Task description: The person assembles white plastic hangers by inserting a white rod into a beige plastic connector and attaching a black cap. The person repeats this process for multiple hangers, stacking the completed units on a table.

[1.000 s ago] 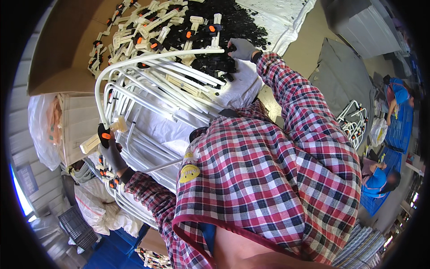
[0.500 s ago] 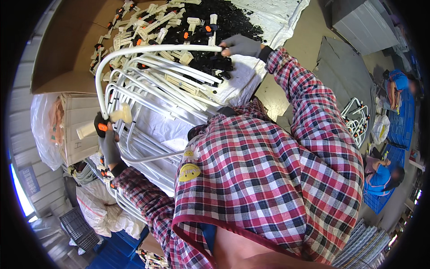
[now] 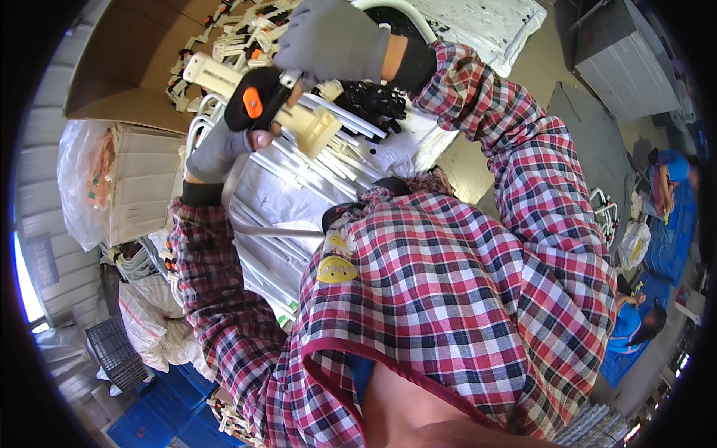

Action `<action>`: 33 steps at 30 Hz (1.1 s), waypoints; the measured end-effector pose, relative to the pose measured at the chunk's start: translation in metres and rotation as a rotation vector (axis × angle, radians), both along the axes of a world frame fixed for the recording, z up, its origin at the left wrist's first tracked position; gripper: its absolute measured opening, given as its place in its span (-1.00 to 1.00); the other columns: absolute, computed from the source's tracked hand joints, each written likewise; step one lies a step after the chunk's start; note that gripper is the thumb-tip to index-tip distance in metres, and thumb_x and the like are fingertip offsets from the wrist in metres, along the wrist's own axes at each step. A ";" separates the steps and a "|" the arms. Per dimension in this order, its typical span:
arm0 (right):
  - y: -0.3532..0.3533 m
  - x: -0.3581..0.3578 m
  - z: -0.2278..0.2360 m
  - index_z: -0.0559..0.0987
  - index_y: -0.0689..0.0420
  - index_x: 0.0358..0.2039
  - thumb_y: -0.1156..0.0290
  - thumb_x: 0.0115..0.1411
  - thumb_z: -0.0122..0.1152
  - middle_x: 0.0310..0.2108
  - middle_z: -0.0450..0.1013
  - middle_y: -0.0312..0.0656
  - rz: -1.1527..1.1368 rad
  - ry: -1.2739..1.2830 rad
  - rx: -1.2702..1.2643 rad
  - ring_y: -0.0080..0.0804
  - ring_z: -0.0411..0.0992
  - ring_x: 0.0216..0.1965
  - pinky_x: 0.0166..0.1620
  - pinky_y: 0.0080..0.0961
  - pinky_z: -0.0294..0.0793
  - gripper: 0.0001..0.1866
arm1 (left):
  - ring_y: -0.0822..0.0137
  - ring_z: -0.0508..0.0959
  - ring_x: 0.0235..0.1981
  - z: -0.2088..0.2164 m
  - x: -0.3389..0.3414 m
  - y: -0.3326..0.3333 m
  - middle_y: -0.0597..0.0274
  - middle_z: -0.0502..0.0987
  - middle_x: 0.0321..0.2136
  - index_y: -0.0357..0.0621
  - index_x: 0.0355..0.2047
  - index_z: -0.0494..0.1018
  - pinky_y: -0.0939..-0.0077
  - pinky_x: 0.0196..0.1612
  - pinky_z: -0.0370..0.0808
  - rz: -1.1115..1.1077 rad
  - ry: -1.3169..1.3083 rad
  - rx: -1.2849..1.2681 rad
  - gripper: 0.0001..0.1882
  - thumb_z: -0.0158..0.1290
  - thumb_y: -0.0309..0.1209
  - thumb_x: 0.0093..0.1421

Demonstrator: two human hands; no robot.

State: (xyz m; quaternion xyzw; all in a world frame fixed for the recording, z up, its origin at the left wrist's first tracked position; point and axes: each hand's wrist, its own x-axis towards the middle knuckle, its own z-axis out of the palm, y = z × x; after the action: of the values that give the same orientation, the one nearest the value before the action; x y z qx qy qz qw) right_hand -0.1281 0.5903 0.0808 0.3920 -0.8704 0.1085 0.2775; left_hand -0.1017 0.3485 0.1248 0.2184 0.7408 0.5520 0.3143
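Raised close before me, a plastic fitting with a black body, an orange button point(image 3: 253, 103) and cream arms point(image 3: 310, 131) is in the grasp of my left hand point(image 3: 220, 153). My right hand point(image 3: 332, 41), in a grey glove with bare fingertips, is closed at the fitting's upper side on a pale tube end point(image 3: 290, 78). A white bent tube point(image 3: 407, 15) curves out from behind that hand. How the tube and fitting join is partly hidden by my fingers. Below lies a stack of white bent tubes point(image 3: 269, 213).
Beyond my hands, cream fittings point(image 3: 258, 37) and small black parts point(image 3: 373, 112) are heaped beside a large cardboard box point(image 3: 123, 82). A pale carton point(image 3: 146, 179) stands left. White sacks point(image 3: 153, 313) and a grey crate point(image 3: 118, 351) are lower left. Two people in blue point(image 3: 635, 325) sit far right.
My right hand has come left and nearer to my left hand, bringing the tube end to the fitting. My left hand has lifted the fitting up and to the right.
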 end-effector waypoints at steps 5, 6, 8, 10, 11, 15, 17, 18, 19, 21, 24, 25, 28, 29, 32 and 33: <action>0.034 0.011 -0.064 0.59 -0.10 -0.14 -0.07 0.02 0.29 -0.02 0.48 -0.28 -0.064 0.295 -0.470 -0.20 0.39 0.08 0.10 -0.21 0.38 -0.55 | 0.36 0.43 0.06 -0.020 -0.015 0.025 0.24 0.43 0.12 -0.24 0.30 0.23 0.48 0.15 0.34 0.091 -0.092 0.026 -0.15 0.32 -0.33 0.00; 0.039 0.022 -0.086 0.49 -0.13 0.07 0.00 0.08 0.31 0.16 0.36 -0.25 -0.153 0.150 -0.429 -0.18 0.28 0.20 0.19 -0.19 0.31 -0.46 | 0.37 0.43 0.05 -0.017 -0.016 0.022 0.23 0.44 0.10 -0.25 0.28 0.25 0.49 0.15 0.34 0.088 -0.024 -0.013 -0.17 0.31 -0.31 0.01; 0.056 0.042 -0.151 0.48 -0.09 0.07 0.36 0.10 0.33 0.11 0.40 -0.20 -0.309 0.056 -0.716 -0.11 0.38 0.10 0.11 -0.21 0.42 -0.52 | 0.41 0.43 0.04 -0.017 -0.022 0.022 0.21 0.49 0.03 -0.28 0.24 0.30 0.52 0.14 0.33 0.057 0.117 -0.151 -0.23 0.28 -0.28 0.04; 0.070 0.059 -0.218 0.48 -0.01 0.05 0.52 0.13 0.15 0.02 0.46 -0.15 -0.485 -0.420 -0.733 -0.10 0.46 0.01 0.02 -0.32 0.50 -0.56 | 0.44 0.43 -0.01 -0.018 -0.022 0.021 0.26 0.49 0.02 -0.29 0.24 0.30 0.55 0.10 0.33 -0.018 0.148 -0.125 -0.25 0.27 -0.26 0.07; 0.077 0.062 -0.248 0.48 0.00 0.05 0.43 0.14 0.17 -0.02 0.45 -0.07 -0.611 -0.666 -0.603 -0.05 0.48 -0.03 0.01 -0.26 0.50 -0.59 | 0.45 0.43 -0.03 -0.017 -0.022 0.022 0.28 0.49 0.01 -0.29 0.24 0.31 0.56 0.08 0.34 -0.007 0.140 -0.116 -0.26 0.27 -0.27 0.08; 0.084 0.056 -0.322 0.48 0.06 -0.01 0.45 0.09 0.18 0.05 0.31 0.07 -0.876 -0.830 -0.577 0.08 0.43 -0.01 0.04 -0.19 0.46 -0.60 | 0.47 0.44 -0.04 -0.021 -0.020 0.032 0.30 0.50 0.01 -0.25 0.23 0.33 0.57 0.06 0.34 0.014 0.130 -0.035 -0.28 0.29 -0.32 0.08; 0.084 0.042 -0.334 0.48 0.07 -0.04 0.45 0.09 0.19 -0.01 0.35 0.07 -0.798 -0.817 -0.634 0.08 0.43 -0.03 0.00 -0.16 0.45 -0.63 | 0.48 0.45 -0.04 -0.022 -0.020 0.035 0.31 0.52 -0.01 -0.23 0.22 0.35 0.58 0.07 0.34 0.003 0.112 -0.015 -0.31 0.29 -0.34 0.08; 0.086 0.035 -0.337 0.49 0.07 -0.05 0.45 0.09 0.19 -0.04 0.37 0.07 -0.761 -0.825 -0.637 0.08 0.44 -0.04 -0.02 -0.14 0.45 -0.64 | 0.49 0.46 -0.05 -0.022 -0.021 0.035 0.35 0.54 -0.04 -0.22 0.19 0.39 0.57 0.06 0.35 0.030 0.093 -0.065 -0.33 0.31 -0.34 0.07; 0.086 0.029 -0.340 0.49 0.08 -0.09 0.45 0.08 0.19 -0.08 0.38 0.06 -0.761 -0.836 -0.619 0.08 0.44 -0.06 -0.05 -0.13 0.45 -0.67 | 0.49 0.47 -0.07 -0.022 -0.021 0.033 0.36 0.54 -0.06 -0.22 0.18 0.40 0.58 0.05 0.35 0.029 0.081 -0.080 -0.34 0.32 -0.34 0.07; 0.091 0.021 -0.347 0.49 0.10 -0.15 0.47 0.08 0.18 -0.17 0.42 0.05 -0.758 -0.857 -0.543 0.09 0.44 -0.10 -0.10 -0.10 0.44 -0.73 | 0.49 0.47 -0.10 -0.021 -0.019 0.025 0.37 0.55 -0.09 -0.23 0.16 0.42 0.58 0.04 0.35 0.081 0.064 -0.074 -0.35 0.33 -0.34 0.06; 0.093 0.024 -0.357 0.47 0.13 -0.27 0.42 0.12 0.12 -0.25 0.45 0.07 -0.775 -0.853 -0.493 0.08 0.46 -0.19 -0.17 -0.09 0.43 -0.84 | 0.49 0.46 -0.09 -0.023 -0.019 0.012 0.39 0.54 -0.08 -0.21 0.17 0.41 0.59 0.08 0.32 0.131 0.049 -0.033 -0.34 0.34 -0.34 0.05; 0.092 0.026 -0.356 0.47 0.13 -0.28 0.40 0.13 0.10 -0.25 0.45 0.08 -0.780 -0.851 -0.489 0.08 0.46 -0.20 -0.18 -0.09 0.43 -0.85 | 0.49 0.46 -0.08 -0.024 -0.019 0.008 0.40 0.54 -0.08 -0.21 0.17 0.40 0.59 0.09 0.32 0.152 0.048 -0.019 -0.33 0.35 -0.34 0.05; 0.073 0.036 -0.325 0.51 0.16 -0.38 0.41 0.10 0.12 -0.43 0.49 0.00 -0.729 -0.806 -0.494 0.01 0.49 -0.32 -0.22 -0.18 0.47 -0.89 | 0.44 0.39 0.12 -0.024 -0.020 0.004 0.31 0.44 0.13 -0.20 0.29 0.27 0.53 0.21 0.24 0.131 -0.006 -0.023 -0.17 0.33 -0.29 0.03; 0.065 0.038 -0.304 0.52 0.17 -0.40 0.41 0.10 0.14 -0.46 0.51 -0.03 -0.742 -0.881 -0.555 -0.04 0.51 -0.35 -0.24 -0.24 0.49 -0.89 | 0.41 0.37 0.16 -0.025 -0.019 0.004 0.28 0.41 0.18 -0.20 0.31 0.24 0.51 0.23 0.22 0.128 -0.010 0.009 -0.15 0.33 -0.26 0.03; 0.031 0.034 -0.216 0.64 0.09 -0.23 0.33 0.14 0.23 -0.47 0.56 -0.19 -0.233 -0.811 -1.110 -0.40 0.55 -0.50 -0.36 -0.45 0.51 -0.79 | 0.28 0.39 0.17 -0.023 -0.020 0.008 0.18 0.39 0.19 -0.20 0.32 0.22 0.41 0.25 0.25 0.157 -0.108 0.036 -0.03 0.35 -0.14 -0.08; 0.025 0.032 -0.184 0.64 0.12 -0.22 0.38 0.14 0.22 -0.42 0.54 -0.18 -0.012 -0.746 -1.194 -0.41 0.53 -0.44 -0.31 -0.49 0.51 -0.80 | 0.27 0.40 0.15 -0.022 -0.020 0.009 0.18 0.40 0.18 -0.20 0.31 0.23 0.39 0.23 0.28 0.122 -0.152 0.064 -0.03 0.35 -0.13 -0.09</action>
State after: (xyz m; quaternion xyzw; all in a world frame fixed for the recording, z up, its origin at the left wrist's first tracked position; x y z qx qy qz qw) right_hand -0.0957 0.6149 -0.1032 0.1046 -0.7014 0.6931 0.1290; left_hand -0.1221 0.3578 0.1027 0.1404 0.7088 0.6085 0.3281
